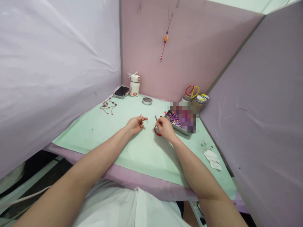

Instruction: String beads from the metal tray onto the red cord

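My left hand (136, 123) rests on the green table mat (106, 132), fingers curled into a pinch; whatever they pinch is too small to make out. My right hand (165, 128) is closed around red-handled scissors (156, 130), whose blade tip pokes up toward the left hand. The two hands sit a short gap apart near the mat's middle. Just right of my right hand lies a metal tray (178, 128) filled with purple and mixed beads.
A white bottle (134, 85), a phone (121, 91) and a small round tin (147, 101) stand at the back. Beaded strings (108, 106) lie back left. Jars with scissors (192, 92) stand back right. Crumpled tissue (213, 160) lies front right. Partition walls enclose the table; a beaded charm (165, 39) hangs there.
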Demonstrator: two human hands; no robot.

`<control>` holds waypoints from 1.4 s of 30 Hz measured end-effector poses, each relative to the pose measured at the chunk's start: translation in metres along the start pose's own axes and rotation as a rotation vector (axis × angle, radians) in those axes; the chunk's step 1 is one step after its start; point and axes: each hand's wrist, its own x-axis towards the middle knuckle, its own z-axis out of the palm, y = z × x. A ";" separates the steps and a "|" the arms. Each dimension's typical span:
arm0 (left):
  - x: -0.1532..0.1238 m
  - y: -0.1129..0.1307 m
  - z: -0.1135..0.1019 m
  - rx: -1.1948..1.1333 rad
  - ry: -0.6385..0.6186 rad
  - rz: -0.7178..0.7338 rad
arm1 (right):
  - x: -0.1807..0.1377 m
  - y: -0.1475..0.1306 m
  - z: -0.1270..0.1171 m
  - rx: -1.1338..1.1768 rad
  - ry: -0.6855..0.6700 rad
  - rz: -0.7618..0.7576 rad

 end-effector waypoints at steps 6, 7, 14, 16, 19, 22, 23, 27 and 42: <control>-0.001 0.001 0.002 -0.092 0.014 -0.004 | 0.001 -0.002 -0.002 0.068 0.011 0.032; 0.000 0.002 0.002 -0.109 0.010 -0.006 | 0.002 -0.002 -0.003 0.085 0.010 0.041; -0.004 0.006 -0.001 -0.110 -0.259 -0.106 | 0.003 0.000 -0.007 0.669 -0.113 0.259; -0.006 0.004 0.000 -0.042 -0.317 -0.098 | 0.002 -0.004 -0.007 0.935 -0.169 0.283; -0.008 -0.002 0.002 0.111 -0.326 -0.034 | 0.000 -0.012 -0.004 1.189 -0.249 0.286; -0.007 -0.008 0.004 0.270 -0.259 0.087 | -0.002 -0.015 0.001 1.311 -0.256 0.305; -0.007 -0.009 0.005 0.329 -0.232 0.140 | -0.002 -0.014 0.003 1.335 -0.240 0.304; -0.004 -0.013 0.005 0.655 -0.143 0.354 | -0.001 -0.010 0.008 1.384 -0.185 0.298; 0.002 -0.019 -0.003 1.330 -0.165 0.556 | 0.001 -0.003 0.015 1.246 -0.123 0.251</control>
